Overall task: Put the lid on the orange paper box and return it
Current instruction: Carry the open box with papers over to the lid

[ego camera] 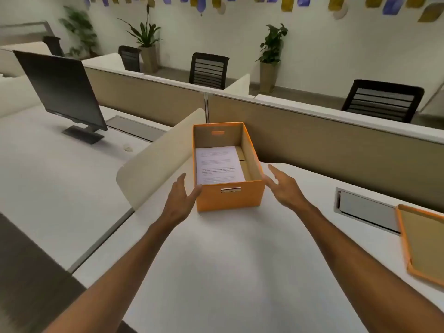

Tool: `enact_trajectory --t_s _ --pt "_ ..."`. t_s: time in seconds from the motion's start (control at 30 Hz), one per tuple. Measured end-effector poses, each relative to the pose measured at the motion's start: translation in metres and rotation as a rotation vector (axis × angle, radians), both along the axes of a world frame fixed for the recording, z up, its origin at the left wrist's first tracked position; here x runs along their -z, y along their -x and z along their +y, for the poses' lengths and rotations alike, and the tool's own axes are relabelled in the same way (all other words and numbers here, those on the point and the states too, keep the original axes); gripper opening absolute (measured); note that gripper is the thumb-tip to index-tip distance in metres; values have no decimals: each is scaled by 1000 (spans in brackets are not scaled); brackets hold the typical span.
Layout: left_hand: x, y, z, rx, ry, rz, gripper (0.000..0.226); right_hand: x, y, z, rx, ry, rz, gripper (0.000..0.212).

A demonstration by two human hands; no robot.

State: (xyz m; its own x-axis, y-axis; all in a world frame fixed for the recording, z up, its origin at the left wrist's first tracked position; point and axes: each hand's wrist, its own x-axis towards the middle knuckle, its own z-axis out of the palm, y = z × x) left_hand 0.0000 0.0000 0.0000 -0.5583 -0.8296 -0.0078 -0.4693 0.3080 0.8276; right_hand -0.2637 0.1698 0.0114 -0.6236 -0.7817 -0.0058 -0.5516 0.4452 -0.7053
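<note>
An orange paper box point(229, 198) stands open on the white desk point(228, 272), against the cream side divider. A white printed sheet point(218, 164) lies inside it. The orange lid point(425, 246) lies upside down at the desk's right edge, partly cut off by the frame. My left hand point(180, 203) is at the box's near left corner, fingers spread, thumb touching the corner. My right hand point(286, 186) is by the near right corner, fingers spread, fingertips just at the wall. Neither hand holds anything.
A cream divider point(156, 162) runs along the box's left side. A beige partition point(336, 143) stands behind the desk. A metal cable hatch point(365, 210) sits between box and lid. A black monitor point(62, 90) is on the neighbouring desk at left.
</note>
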Motion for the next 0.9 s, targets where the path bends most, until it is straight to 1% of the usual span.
enact_trajectory --t_s 0.1,0.23,0.37,0.47,0.63,0.77,0.83,0.9 --pt "17 8 -21 -19 -91 -23 91 15 10 -20 31 -39 -79 70" --pt "38 20 -45 -38 -260 -16 88 35 21 -44 94 -52 -264 70" --pt "52 28 -63 -61 -606 186 77 49 28 -61 193 49 -551 62" --pt "60 31 -69 -105 -749 239 73 57 32 -67 227 86 -672 58" --pt "68 37 -75 -48 -816 212 71 65 44 -68 231 112 -765 50" --pt "68 41 -74 -4 -841 237 55 67 49 -63 205 130 -907 33" --pt "67 41 -75 14 -819 233 56 68 50 -60 202 147 -938 25" --pt "63 40 -75 23 -800 223 58 68 50 -59 196 159 -945 22"
